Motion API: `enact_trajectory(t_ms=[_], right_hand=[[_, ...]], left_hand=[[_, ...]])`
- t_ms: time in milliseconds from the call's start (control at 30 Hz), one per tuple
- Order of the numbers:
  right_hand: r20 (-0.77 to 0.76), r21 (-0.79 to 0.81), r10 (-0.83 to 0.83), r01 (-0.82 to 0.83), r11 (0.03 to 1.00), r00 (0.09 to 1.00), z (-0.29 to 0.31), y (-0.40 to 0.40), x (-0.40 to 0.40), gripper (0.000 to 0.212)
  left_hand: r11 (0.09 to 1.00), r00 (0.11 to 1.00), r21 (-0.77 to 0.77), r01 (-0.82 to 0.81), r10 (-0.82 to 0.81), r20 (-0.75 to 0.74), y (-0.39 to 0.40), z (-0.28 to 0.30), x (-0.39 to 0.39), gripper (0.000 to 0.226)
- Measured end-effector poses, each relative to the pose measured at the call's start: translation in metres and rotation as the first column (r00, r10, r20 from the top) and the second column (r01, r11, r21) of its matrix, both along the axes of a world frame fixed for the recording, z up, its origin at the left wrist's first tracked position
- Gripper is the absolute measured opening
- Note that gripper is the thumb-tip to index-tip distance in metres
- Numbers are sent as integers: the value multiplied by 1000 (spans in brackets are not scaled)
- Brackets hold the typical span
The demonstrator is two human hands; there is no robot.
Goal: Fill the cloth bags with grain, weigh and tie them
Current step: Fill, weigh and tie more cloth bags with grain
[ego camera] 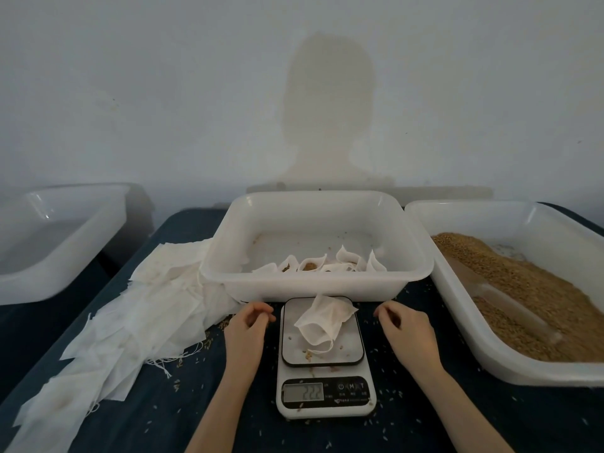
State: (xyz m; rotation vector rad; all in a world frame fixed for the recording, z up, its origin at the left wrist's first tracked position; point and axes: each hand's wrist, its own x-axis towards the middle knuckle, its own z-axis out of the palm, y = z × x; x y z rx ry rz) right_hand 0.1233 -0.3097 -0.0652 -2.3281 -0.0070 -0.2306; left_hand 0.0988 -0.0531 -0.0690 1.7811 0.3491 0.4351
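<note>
Scale [323,371] bears bag [322,318], between empty grips.

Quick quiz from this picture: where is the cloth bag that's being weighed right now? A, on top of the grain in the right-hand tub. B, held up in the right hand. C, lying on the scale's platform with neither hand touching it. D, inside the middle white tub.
C: the cloth bag lies on the scale platform, with the left hand and right hand on either side of it, apart from it.
</note>
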Motion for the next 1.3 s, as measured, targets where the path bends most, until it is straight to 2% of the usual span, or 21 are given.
enact_trajectory(t_ms=[1300], right_hand=[[34,10,8,-9,1000,999,-2,-1,0,23]], left_hand=[[1000,1000,18,4,-4,-19,0,0,0,25]])
